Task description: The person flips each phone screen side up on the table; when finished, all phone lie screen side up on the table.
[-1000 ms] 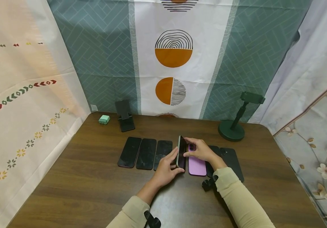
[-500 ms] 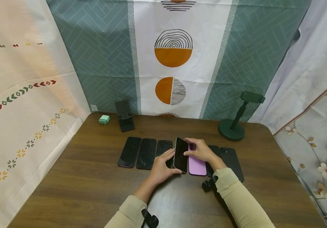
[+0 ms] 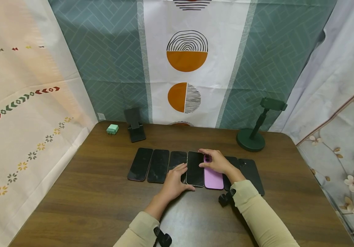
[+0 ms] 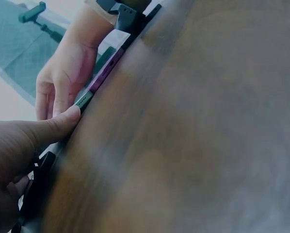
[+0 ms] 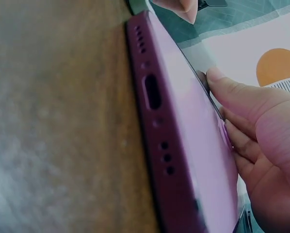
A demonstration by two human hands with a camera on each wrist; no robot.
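Observation:
A black-screened phone with a pale rim (image 3: 195, 173) lies flat in the middle of a row of phones. At its lower left corner is my left hand (image 3: 173, 182), its thumb against the bottom edge and its fingers along the left side. My right hand (image 3: 219, 163) hovers over the upper end of the pink-purple phone (image 3: 213, 180), with thumb and fingertips by the pale-rimmed phone's right side. In the right wrist view, the purple phone (image 5: 196, 121) shows its charging port, and the right hand (image 5: 268, 131) has its thumb and fingers spread apart.
Left in the row lie dark phones (image 3: 140, 164), (image 3: 158, 166); another (image 3: 177, 159) is partly under the left hand. Dark phones (image 3: 251, 175) lie at the right. Behind stand a black phone stand (image 3: 136, 128), a green stand (image 3: 251, 140) and a mint-green charger block (image 3: 112, 129).
The pale-rimmed phone was tilted up on its edge and has been lowered leftward until flat. My left hand shifted slightly left with it; the right hand stayed nearly still.

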